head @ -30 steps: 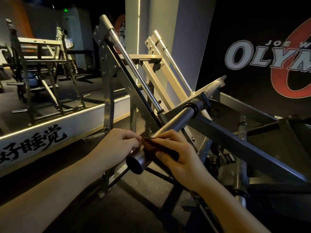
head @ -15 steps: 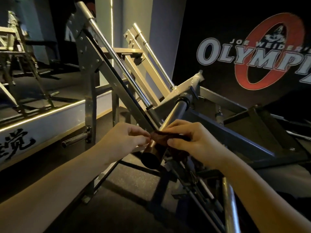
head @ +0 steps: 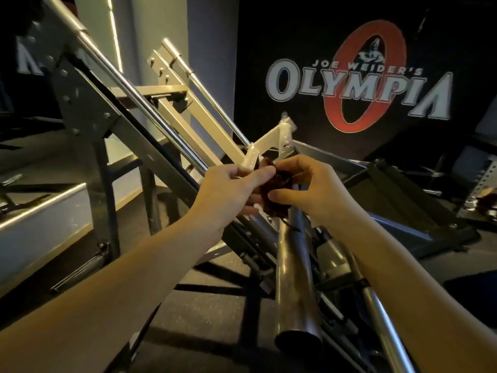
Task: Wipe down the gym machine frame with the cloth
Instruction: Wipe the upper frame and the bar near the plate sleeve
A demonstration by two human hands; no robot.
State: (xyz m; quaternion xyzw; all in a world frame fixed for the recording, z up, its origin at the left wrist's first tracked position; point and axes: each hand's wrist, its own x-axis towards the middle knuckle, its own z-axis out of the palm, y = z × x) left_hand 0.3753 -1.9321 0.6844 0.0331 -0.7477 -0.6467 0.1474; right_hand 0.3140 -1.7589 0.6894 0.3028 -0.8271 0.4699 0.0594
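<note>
Where both grips meet, a dark reddish cloth (head: 275,196) is held bunched between them. It is pinched by the left grip (head: 236,189) between the thumb, laid along its upper edge, and curled fingers beneath. By the right grip (head: 314,187) it is pinched from the other side, with the thumb tip pressed against its lower part and the fingers curled over the top. A loose thread is seen hanging from the cloth's lower edge. The cloth is positioned just above the far end of a thick steel tube (head: 294,278), which runs down toward the camera and ends in an open round mouth; whether cloth and tube are touching cannot be told. The tube belongs to the gym machine frame (head: 188,131), made up of pale square beams and grey plates, with chrome guide rods (head: 139,99) slanted up to the left. Beyond the frame, a dark wall banner (head: 357,84) lettered "JOE WEIDER'S OLYMPIA" is shown, and a pale pillar (head: 150,36) with a lit strip is set to its left. Under everything, a dark speckled floor (head: 204,313) is spread.
</note>
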